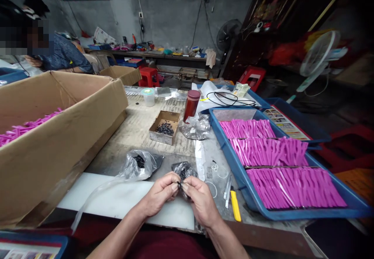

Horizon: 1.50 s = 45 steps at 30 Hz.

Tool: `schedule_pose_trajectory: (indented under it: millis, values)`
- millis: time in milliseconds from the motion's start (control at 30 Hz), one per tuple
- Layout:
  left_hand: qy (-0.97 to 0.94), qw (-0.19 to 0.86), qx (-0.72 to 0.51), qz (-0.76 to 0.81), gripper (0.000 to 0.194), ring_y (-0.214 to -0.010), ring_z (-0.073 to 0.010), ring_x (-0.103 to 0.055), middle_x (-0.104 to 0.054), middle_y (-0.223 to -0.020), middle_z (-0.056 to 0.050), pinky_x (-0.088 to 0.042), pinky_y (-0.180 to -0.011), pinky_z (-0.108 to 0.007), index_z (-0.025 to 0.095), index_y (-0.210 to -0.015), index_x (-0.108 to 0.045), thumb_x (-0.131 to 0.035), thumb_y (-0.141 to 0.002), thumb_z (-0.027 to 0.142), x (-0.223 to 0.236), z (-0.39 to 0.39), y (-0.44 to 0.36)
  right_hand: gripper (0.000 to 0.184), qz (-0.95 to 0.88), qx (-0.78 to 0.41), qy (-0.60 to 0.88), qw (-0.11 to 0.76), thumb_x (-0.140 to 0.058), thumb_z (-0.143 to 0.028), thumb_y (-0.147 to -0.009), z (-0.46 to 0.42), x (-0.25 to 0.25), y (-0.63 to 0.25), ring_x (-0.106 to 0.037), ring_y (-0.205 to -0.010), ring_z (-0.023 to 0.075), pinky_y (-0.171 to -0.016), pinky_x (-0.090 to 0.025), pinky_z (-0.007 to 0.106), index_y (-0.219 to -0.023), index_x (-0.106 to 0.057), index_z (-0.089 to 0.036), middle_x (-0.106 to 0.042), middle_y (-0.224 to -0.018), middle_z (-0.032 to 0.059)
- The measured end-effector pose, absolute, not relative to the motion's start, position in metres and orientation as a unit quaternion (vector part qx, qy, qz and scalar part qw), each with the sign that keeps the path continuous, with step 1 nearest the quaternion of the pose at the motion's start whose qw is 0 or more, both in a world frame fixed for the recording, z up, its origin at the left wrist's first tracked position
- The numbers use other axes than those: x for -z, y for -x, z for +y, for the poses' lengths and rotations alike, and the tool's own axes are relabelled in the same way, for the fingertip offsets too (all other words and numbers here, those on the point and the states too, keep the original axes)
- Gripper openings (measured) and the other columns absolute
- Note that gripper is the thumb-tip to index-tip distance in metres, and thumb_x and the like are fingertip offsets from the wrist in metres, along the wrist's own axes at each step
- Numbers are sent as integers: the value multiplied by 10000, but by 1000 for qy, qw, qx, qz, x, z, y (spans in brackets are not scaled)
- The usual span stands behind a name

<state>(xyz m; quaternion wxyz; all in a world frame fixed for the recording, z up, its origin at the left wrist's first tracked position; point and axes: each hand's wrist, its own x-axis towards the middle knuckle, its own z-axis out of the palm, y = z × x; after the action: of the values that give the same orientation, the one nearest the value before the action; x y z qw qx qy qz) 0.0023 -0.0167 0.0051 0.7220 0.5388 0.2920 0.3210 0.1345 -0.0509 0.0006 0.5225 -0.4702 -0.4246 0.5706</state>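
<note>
My left hand (164,190) and my right hand (198,196) meet at the table's front edge, fingertips nearly touching. Between them they pinch a small black part (179,185), too small to make out in kind. Just behind the fingers lies a clear plastic bag (184,169) of black pieces. To the left another open plastic bag (140,163) holds more black pieces. Under my left wrist is a white board (117,198). Farther back stands a small cardboard box (164,128) with many tiny dark parts in it.
A large cardboard carton (58,142) with pink pieces fills the left. On the right, a blue tray (233,165) holds rows of pink pieces. Tweezers (227,192) and a yellow-handled tool (234,204) lie beside it. A red-brown tumbler (191,105) stands behind. A person (68,54) sits back left.
</note>
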Motion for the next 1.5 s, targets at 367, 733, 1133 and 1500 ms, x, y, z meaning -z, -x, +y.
schedule_pose_trajectory:
  millis: [367,733,1133,1500]
  values:
    - [-578,695,-312,292,159,-519,-63,-328,-356,-706,4,-264,-459,-196,141,-668,-473,-436,-759,266,-3,-17,-2,172,-475,-557,487,477,-475,-264,-718,-50,-10,-139,-301,-483,73,-443,-256,190,-581,-437,-167,-341,-511,-59]
    - [-597,687,-301,286,198,-521,-56,-333,-354,-696,12,-280,-460,-186,133,-671,-456,-427,-759,308,-3,-16,-1,167,-495,-558,472,470,-443,-291,-747,-51,-4,-141,-313,-522,77,-476,-274,192,-639,-425,-165,-347,-562,-50]
    - [-621,670,-286,290,194,-531,-60,-335,-357,-685,12,-291,-476,-187,135,-672,-453,-409,-768,298,-4,-16,0,188,-520,-537,489,450,-436,-303,-744,-50,-7,-143,-306,-512,79,-469,-267,190,-617,-420,-165,-334,-547,-54]
    - [-589,647,-337,347,171,-458,-50,-307,-341,-551,49,-254,-419,-170,142,-651,-430,-452,-726,295,-9,14,9,185,-588,-383,575,421,-391,-294,-773,-39,6,-157,-419,-561,108,-513,-334,200,-737,-514,-160,-459,-586,-22]
